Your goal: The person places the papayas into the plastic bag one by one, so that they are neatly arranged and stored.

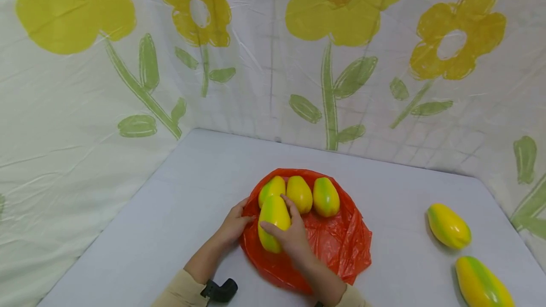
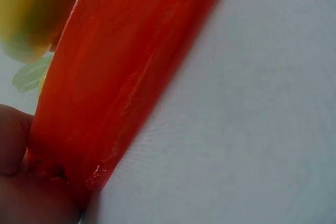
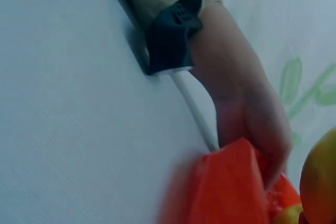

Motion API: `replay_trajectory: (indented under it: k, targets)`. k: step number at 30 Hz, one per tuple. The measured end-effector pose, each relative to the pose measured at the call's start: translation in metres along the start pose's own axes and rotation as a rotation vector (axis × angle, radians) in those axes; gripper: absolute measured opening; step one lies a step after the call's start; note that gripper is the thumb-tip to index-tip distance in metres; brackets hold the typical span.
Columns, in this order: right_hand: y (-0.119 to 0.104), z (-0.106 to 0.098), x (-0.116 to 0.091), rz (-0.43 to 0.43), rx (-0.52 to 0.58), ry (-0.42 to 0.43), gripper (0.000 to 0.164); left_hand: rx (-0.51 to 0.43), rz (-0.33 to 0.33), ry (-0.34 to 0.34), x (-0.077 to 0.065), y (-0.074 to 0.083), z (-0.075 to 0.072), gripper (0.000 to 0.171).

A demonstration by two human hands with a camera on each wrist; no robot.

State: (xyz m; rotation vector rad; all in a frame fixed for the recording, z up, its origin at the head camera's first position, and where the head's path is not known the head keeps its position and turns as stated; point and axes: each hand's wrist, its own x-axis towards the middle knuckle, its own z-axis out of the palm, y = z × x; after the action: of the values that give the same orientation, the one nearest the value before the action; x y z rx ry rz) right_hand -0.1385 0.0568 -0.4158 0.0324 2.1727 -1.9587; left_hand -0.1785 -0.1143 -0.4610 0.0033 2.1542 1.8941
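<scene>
A glossy oblong yellow-and-green fruit is held over an open, crinkled red plastic bag in the grip of the right hand. The bag's edge is pinched by the left hand. Three matching fruits are contained inside; two others are set rightward on the white worktop.

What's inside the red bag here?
Three yellow-green fruits along the far side of the red bag. The right hand holds a fourth fruit; together they hide part of the bag's bottom.
</scene>
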Motion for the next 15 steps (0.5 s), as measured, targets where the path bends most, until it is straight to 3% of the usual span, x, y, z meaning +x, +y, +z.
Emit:
replay_trajectory:
  k: [15]
  targets:
    - [0.01, 0.02, -0.005, 0.058, -0.067, -0.026, 0.085, 0.043, 0.013, 0.056, 0.001, 0.001, 0.002, 0.054]
